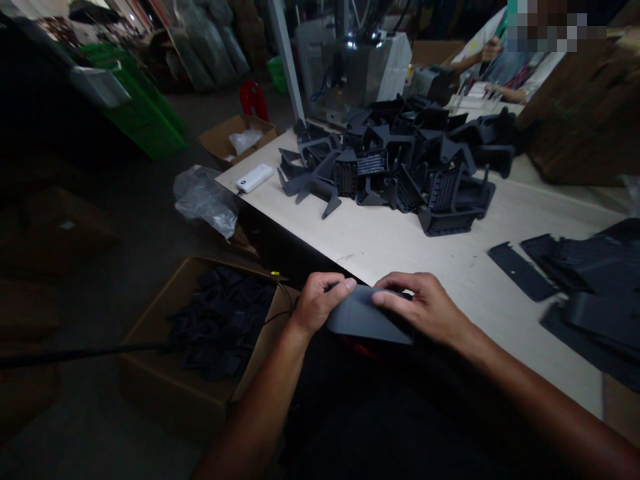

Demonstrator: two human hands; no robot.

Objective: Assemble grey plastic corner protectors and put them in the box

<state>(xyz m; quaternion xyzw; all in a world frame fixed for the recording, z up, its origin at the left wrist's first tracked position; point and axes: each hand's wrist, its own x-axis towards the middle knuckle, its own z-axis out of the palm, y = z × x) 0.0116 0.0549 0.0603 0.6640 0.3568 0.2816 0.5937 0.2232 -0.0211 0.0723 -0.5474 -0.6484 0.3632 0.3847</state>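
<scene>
- We work at a long cream-coloured laminate work table (400, 247), its near edge running diagonally across the view, with a dim concrete floor (100, 227) to the left.
- A grey machine with a metal housing (350, 73) stands beyond the far end of the table, beside a white upright post (285, 60).
- At the top right, a co-worker's two hands (490, 50) work at the far end of the table, well apart from ours.
- An open cardboard box (155, 380) sits on the floor to our left, just beside our left forearm, filled with black plastic parts (220, 327).
- A heap of black moulded plastic brackets (385, 167) covers the table's middle, and a stretch of cream tabletop separates it from our hands.
- Flat black plastic strips (590, 287) lie in overlapping layers at the table's right side, near our right hand.
- A crumpled clear plastic bag (203, 200) hangs over the table's left edge, just beside a white power bank (255, 178) lying on the tabletop.
- Our hands hold a matte dark grey plastic panel (363, 317) at the near table edge, partly beyond it.
- Our left hand (317, 303) pinches the panel's left end, thumb on top.
- Our right hand (420, 307) has its fingers together, curled over the panel's far edge; the thumb is hidden.
</scene>
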